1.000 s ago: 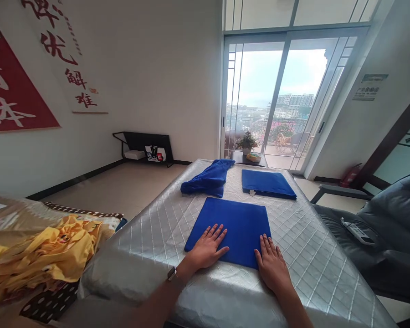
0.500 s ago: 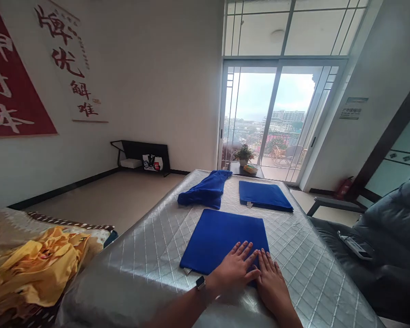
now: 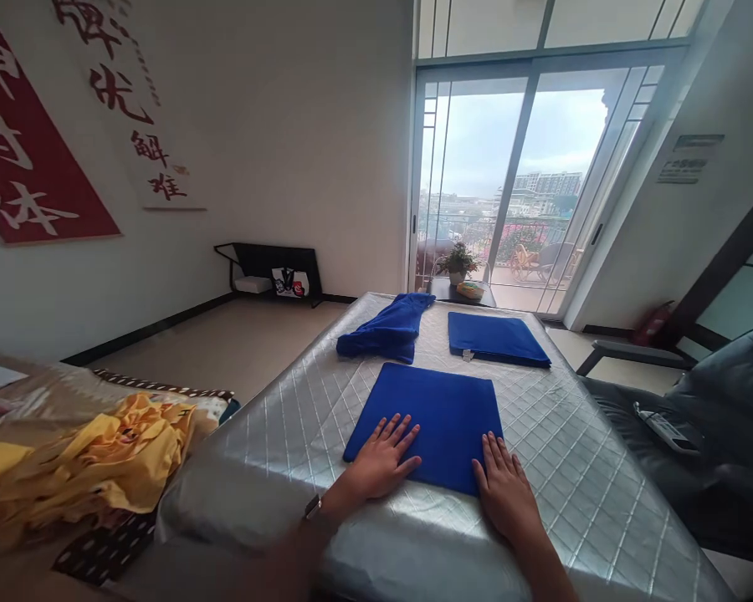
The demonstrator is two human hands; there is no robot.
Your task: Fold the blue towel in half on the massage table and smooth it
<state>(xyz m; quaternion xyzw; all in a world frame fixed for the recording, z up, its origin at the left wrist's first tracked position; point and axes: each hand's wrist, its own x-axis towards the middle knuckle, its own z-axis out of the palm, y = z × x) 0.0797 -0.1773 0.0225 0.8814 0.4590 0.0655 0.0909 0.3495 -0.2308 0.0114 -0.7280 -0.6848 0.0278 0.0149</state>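
Note:
A folded blue towel [image 3: 436, 414] lies flat on the silver quilted mattress [image 3: 558, 468] in front of me. My left hand [image 3: 381, 458] rests flat on the towel's near left corner, fingers spread. My right hand [image 3: 503, 485] lies flat at its near right corner, fingertips on the cloth. Neither hand holds anything. Farther back a second folded blue towel [image 3: 495, 338] lies on the right, and a crumpled blue towel [image 3: 386, 329] on the left.
A yellow cloth [image 3: 100, 460] is heaped on a patterned surface at the left. A dark leather chair [image 3: 715, 443] with a remote stands at the right. A small table with a potted plant [image 3: 457, 262] stands before the glass balcony door.
My left hand slid from beside my right hand back to the towel's near left corner. The right hand stayed at the near right corner.

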